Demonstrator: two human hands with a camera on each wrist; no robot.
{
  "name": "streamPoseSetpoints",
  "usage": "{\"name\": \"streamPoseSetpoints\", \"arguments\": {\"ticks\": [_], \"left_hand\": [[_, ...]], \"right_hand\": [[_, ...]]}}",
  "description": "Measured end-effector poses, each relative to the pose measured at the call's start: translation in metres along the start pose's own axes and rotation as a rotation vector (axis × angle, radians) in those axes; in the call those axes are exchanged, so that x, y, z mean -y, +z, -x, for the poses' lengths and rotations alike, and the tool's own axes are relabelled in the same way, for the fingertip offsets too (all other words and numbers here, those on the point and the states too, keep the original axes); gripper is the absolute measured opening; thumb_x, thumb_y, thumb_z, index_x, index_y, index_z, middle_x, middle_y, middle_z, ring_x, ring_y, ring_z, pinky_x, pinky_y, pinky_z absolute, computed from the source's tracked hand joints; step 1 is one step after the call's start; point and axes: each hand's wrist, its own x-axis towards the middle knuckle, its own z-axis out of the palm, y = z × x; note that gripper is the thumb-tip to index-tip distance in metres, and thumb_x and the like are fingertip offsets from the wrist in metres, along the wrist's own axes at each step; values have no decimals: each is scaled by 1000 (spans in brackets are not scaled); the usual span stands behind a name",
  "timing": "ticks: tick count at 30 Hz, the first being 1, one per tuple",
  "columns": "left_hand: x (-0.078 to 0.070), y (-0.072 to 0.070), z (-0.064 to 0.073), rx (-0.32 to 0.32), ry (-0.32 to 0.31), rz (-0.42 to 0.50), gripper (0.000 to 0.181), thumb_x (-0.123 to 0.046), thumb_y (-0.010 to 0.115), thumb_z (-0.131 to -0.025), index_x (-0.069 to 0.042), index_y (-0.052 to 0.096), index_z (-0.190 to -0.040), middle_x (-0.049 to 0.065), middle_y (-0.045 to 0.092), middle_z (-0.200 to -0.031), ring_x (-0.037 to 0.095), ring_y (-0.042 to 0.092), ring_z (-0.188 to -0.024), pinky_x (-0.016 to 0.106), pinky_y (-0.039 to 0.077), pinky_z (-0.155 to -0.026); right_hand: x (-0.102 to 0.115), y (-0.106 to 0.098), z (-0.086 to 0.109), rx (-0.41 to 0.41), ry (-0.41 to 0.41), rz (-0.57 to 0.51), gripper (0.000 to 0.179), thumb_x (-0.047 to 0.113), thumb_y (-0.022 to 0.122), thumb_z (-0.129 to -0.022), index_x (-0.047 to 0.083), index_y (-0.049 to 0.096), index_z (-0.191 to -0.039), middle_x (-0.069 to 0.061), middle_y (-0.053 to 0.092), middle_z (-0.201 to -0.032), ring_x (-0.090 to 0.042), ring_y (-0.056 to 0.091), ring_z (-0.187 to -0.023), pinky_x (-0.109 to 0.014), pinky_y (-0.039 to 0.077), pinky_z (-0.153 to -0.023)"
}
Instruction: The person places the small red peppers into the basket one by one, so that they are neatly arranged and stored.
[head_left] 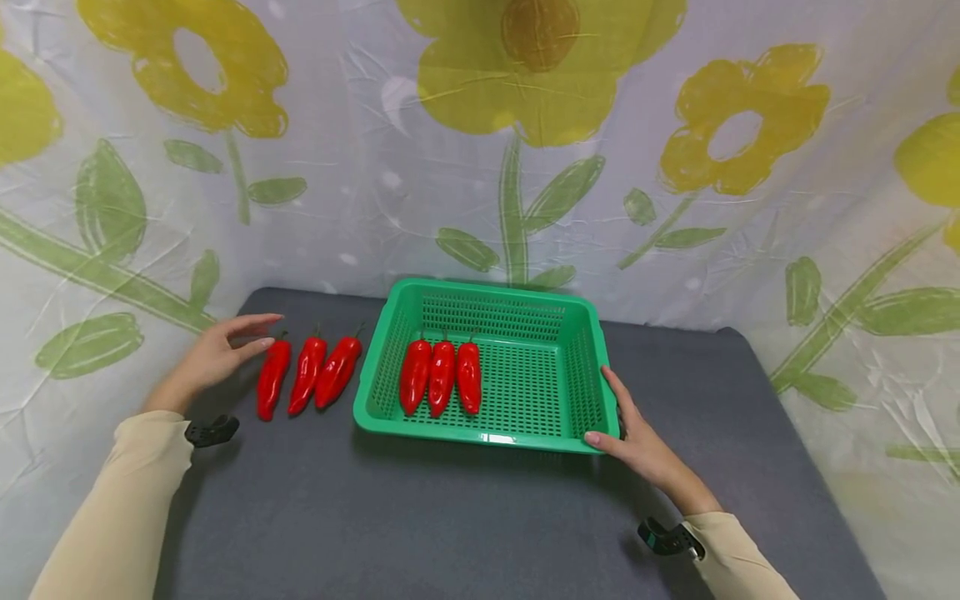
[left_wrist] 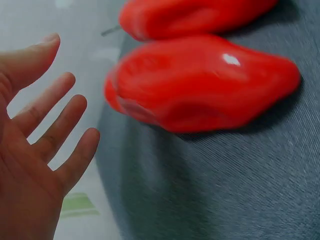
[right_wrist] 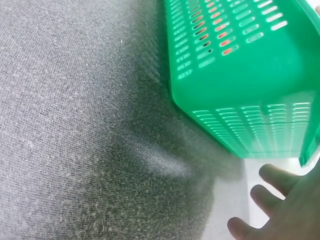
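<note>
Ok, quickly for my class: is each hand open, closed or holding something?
Left hand: open, holding nothing, beside the leftmost red pepper.
Right hand: open, touching the right end of the green basket.

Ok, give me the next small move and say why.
Probably curl the left hand around the leftmost pepper: the hand is open right beside it, the right hand touches the green basket, and the three peppers inside leave room to their right.
</note>
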Motion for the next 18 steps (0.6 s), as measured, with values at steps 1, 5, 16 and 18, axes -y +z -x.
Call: {"name": "streamPoseSetpoints", "arguments": {"ticks": [1,5,16,18], "left_hand": [[3,1,0,4,-3,-6,48,-23,65,-96,-10,54,-141,-11,58,-131,-1,60,-110,2,40,-80],[12,5,1,29,-27,-24,53,-27,65,-96,-7,51,-143,20,53,-143,38,57,-123,3,39,-80],[30,14,7,95,-49,24,59,-31,64,-97,-8,45,-148,24,47,-149,41,49,-131,4,39,-84],[31,15,9,94,-36,28,59,-30,64,-97,-7,45,-147,24,47,-149,27,51,-131,2,38,-85]], "right_hand": [[0,0,0,0,-1,2,98,22,67,-94,41,-5,-157,-31,16,-158,-52,42,-134,-35,55,-82],[0,0,-1,1,-4,0,98,22,66,-94,41,-6,-157,-33,20,-156,-51,44,-133,-35,55,-82],[1,1,1,-10,25,29,96,25,66,-94,43,-5,-156,-31,18,-158,-53,39,-137,-43,55,-84],[1,1,1,-9,27,23,96,25,66,-94,44,-4,-156,-31,18,-158,-53,39,-137,-43,55,-84]]}}
